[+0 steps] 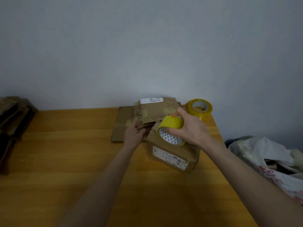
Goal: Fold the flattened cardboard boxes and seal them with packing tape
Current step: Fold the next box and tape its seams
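Toward the far right of the table (65,153), the right hand (191,128) curls around a yellow tape roll (172,124) just above the folded box (173,157), while the left hand (133,135), fingers nearly straight, rests against the flattened boxes (152,110) beside it. This looks like the sealing step; next, the tape's free end must be found and laid along the seam. Roll and hand hide that seam, and whether the left fingertips (136,120) hold a flap is unclear.

it looked like a plain room in a home, used for packing. a yellow wooden table (65,153) stood against a bare pale wall (147,46). used cardboard boxes (157,108), a roll of packing tape (205,113) and a stuffed plastic bag (262,154) lay about.
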